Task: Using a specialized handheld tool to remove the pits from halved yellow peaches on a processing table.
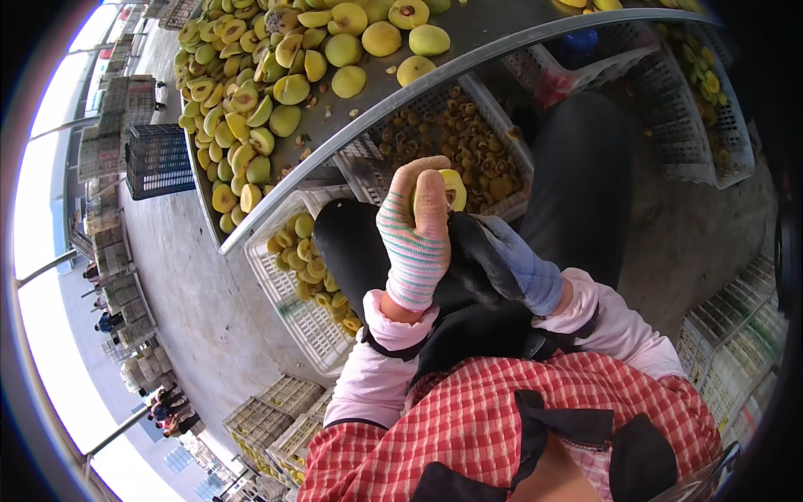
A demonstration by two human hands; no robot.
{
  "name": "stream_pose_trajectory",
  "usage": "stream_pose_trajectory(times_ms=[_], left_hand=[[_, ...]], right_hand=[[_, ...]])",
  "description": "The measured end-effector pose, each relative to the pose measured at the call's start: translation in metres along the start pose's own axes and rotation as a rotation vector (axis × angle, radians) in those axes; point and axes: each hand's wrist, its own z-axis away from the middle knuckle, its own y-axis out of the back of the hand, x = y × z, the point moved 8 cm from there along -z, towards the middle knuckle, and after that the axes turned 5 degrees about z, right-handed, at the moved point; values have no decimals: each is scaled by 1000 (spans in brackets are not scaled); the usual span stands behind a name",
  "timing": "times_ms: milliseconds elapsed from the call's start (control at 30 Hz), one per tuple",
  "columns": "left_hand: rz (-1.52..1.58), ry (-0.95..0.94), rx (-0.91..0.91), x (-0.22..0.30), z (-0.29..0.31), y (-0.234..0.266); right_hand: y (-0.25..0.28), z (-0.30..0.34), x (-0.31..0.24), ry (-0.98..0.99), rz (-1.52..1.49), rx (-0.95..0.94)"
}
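My left hand (411, 238), in a striped white glove with a tan palm, is closed on a halved yellow-green fruit (453, 191), which looks like a peach half; its cut side is turned toward my right hand. Close beside it is my right hand (510, 261), in a blue and black glove, its fingers bent in toward the fruit. Whatever those right fingers hold, if anything, is hidden. Both hands are above my lap. On the metal table (481, 29) ahead lies a heap of similar fruit halves (242, 100), some with brown centres.
Below the table edge stands a crate (512, 134) of brown pits or scraps. A white crate (288, 314) of fruit halves sits by my left knee. Further crates (726, 167) are at the right, with a dark blue crate (155, 159) and stacked crates (272, 406) at the left.
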Motion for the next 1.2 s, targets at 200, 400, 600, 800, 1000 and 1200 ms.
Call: stream_pose_trajectory(times_ms=[200,400,600,800,1000,1200], left_hand=[[156,134,-274,-7,0,-8],[886,636,25,-59,17,-4],[72,5,601,-11,14,162],[-887,-74,296,14,-62,113],[-1506,280,-301,-16,-198,-39],[-1305,127,-476,-46,-225,-28]], right_hand=[[-39,7,26,-299,-981,-554],[-43,-2,28,-163,-1046,-766],[-27,-15,36,-227,-1086,-644],[0,-25,55,-343,-651,-120],[30,-30,35,-232,-299,0],[56,-36,28,-209,-363,325]])
